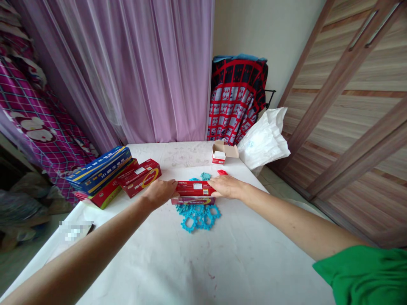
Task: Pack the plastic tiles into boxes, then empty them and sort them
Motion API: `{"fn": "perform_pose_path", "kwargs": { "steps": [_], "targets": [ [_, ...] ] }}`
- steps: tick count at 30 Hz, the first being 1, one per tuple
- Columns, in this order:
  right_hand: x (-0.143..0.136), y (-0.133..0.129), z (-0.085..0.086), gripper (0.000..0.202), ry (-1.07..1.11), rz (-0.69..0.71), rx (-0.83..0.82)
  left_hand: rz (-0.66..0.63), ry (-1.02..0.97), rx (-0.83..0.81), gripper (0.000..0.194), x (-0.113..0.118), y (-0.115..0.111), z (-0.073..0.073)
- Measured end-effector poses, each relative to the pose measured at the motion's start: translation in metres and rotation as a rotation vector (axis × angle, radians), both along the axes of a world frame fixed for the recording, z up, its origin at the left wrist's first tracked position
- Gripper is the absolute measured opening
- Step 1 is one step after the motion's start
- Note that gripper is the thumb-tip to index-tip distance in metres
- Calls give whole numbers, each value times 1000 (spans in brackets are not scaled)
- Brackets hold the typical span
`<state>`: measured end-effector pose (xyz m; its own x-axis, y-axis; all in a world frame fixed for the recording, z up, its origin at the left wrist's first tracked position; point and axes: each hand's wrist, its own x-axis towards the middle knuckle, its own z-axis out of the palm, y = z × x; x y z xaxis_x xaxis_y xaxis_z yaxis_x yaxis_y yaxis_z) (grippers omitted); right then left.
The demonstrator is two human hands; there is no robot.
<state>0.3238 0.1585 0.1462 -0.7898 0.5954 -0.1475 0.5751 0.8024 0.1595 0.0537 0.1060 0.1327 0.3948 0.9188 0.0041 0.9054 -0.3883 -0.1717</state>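
Observation:
Between my two hands is a long red box (193, 188), held level over the middle of the table. My left hand (160, 191) grips its left end, the fingers wrapped around the edge. At the opposite end my right hand (225, 187) is closed on the box in the same way. Blue toothed plastic pieces (201, 218) lie in a cluster just in front of the box. A teal piece (205, 176) shows behind it, and a small red piece (222, 172) lies near my right hand.
Blue boxes (100, 169) and red boxes (141, 178) are stacked on the table's left side. An open small carton (219, 156) stands at the back right, beside a white plastic bag (263, 137). A white cloth (178, 271) covers the table.

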Motion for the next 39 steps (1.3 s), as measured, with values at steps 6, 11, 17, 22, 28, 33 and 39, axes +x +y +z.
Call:
{"fn": "perform_pose_path", "kwargs": {
  "steps": [6,11,17,22,28,33,39],
  "targets": [
    [-8,0,-9,28,-24,-7,68,-21,24,26,40,7,4,-7],
    [-8,0,-20,26,25,17,139,-33,0,41,47,2,5,-12],
    [-4,4,-12,27,-20,49,80,-50,-42,51,39,-2,6,-16],
    [-2,7,-15,22,27,57,42,-41,-96,56,39,-5,3,-21],
    [6,7,-34,20,167,54,83,43,-165,60,39,-4,-5,-29],
    [8,7,-42,23,262,41,85,160,-229,80,42,-3,-11,-29],
    [5,4,-46,29,328,-76,65,261,-344,110,42,-1,-15,-33]
  ]
}}
